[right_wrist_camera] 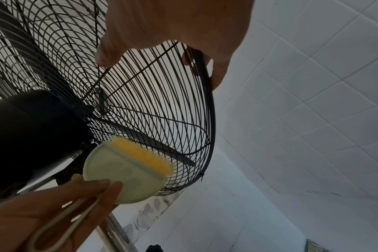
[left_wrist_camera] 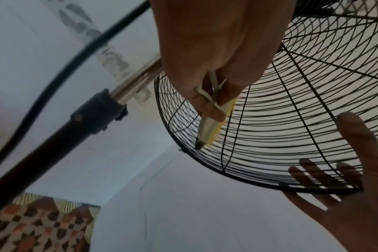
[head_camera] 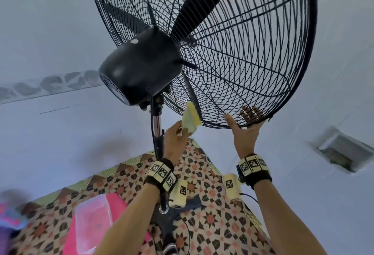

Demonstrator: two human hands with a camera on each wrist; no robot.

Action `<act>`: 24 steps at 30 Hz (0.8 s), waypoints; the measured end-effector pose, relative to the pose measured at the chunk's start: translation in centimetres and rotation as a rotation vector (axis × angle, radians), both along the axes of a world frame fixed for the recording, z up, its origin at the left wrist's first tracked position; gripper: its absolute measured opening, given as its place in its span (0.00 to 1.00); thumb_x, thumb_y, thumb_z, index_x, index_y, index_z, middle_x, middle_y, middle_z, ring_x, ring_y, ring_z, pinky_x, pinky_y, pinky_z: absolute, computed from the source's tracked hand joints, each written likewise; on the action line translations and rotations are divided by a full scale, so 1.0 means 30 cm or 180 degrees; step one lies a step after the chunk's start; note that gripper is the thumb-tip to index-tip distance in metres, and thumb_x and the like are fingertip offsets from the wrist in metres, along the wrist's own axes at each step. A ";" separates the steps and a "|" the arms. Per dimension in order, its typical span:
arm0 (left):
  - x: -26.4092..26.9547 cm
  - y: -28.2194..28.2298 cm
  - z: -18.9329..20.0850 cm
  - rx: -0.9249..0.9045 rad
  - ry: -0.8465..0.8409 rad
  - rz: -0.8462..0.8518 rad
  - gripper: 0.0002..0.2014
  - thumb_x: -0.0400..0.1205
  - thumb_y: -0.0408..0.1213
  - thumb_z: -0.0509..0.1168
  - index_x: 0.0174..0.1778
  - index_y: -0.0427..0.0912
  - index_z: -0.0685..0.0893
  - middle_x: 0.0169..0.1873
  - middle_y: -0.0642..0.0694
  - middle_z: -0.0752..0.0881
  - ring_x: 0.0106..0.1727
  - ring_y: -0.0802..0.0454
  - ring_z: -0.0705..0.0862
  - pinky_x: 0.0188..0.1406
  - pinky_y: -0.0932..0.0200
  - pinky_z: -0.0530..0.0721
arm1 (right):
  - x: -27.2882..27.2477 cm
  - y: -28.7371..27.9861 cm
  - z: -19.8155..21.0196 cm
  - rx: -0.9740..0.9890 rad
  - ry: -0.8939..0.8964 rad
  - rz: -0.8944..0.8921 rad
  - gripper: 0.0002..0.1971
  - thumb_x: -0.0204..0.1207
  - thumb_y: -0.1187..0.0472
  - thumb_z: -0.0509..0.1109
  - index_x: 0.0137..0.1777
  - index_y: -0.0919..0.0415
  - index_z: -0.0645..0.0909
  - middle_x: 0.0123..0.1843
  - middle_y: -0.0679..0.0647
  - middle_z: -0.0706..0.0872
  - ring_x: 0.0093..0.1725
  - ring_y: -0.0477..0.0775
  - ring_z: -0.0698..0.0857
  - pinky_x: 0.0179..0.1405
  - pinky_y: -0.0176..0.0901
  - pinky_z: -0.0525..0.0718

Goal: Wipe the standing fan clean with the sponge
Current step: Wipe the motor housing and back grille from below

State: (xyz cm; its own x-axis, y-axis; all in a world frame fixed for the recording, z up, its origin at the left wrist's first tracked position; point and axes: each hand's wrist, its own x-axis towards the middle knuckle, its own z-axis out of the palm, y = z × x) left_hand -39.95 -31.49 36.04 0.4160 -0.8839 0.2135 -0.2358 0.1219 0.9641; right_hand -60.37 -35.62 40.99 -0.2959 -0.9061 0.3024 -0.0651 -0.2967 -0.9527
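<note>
We are under the standing fan here, its wire cage filling the upper right of the head view and the pole dropping through the centre. Our left hand pinches the sponge, a pale half-round pad with a yellow bristly edge, between thumb and fingertips, a thin loop trailing from it across the fingers in the right wrist view. That yellow edge sits against the lowest wires of the cage, just right of the pole. Our right hand, low centre-right, has its fingers curled over the cage rim, thumb on the near side, steadying it.

We judge the sponge light and springy, so a pinch at its flat back does the job. The cage looks thin-wired and likely to flex or swing on its pivot, so we would take hold at the thick outer rim, not the fine wires. The motor housing looks smooth and rigid, easy to wipe.
</note>
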 end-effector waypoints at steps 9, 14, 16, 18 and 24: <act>0.028 -0.037 0.074 -0.0129 -0.0071 0.1247 0.13 0.88 0.28 0.64 0.66 0.34 0.87 0.58 0.38 0.90 0.56 0.43 0.85 0.57 0.51 0.85 | -0.006 -0.004 0.003 0.0033 -0.0054 0.0036 0.67 0.58 0.40 0.89 0.89 0.55 0.50 0.75 0.49 0.81 0.75 0.50 0.79 0.82 0.58 0.74; 0.051 -0.089 0.128 0.0107 0.0057 0.1240 0.15 0.91 0.34 0.62 0.72 0.36 0.85 0.65 0.34 0.87 0.64 0.35 0.86 0.60 0.52 0.82 | -0.002 0.001 -0.003 0.0020 -0.0022 0.0029 0.66 0.60 0.45 0.90 0.90 0.54 0.49 0.76 0.50 0.79 0.76 0.50 0.77 0.83 0.55 0.72; 0.040 -0.099 0.133 0.0039 0.0111 0.1094 0.15 0.91 0.32 0.62 0.72 0.34 0.84 0.63 0.35 0.88 0.64 0.36 0.86 0.64 0.46 0.85 | -0.003 -0.001 -0.001 0.0050 -0.0034 0.0023 0.66 0.58 0.43 0.90 0.89 0.55 0.51 0.75 0.49 0.80 0.75 0.50 0.79 0.82 0.57 0.73; 0.017 -0.063 0.105 -0.0177 -0.0073 0.0739 0.14 0.90 0.30 0.63 0.70 0.33 0.85 0.58 0.41 0.88 0.60 0.41 0.88 0.61 0.49 0.88 | -0.004 -0.003 -0.002 0.0078 -0.0069 0.0007 0.66 0.58 0.42 0.90 0.89 0.56 0.52 0.73 0.50 0.82 0.74 0.50 0.79 0.82 0.58 0.74; 0.107 -0.050 0.045 -0.0145 0.0350 0.0708 0.17 0.90 0.31 0.65 0.75 0.35 0.82 0.63 0.43 0.87 0.62 0.44 0.87 0.68 0.43 0.87 | -0.003 0.006 -0.006 0.0035 -0.0074 0.0076 0.66 0.58 0.41 0.90 0.89 0.53 0.51 0.74 0.47 0.80 0.75 0.48 0.78 0.82 0.52 0.73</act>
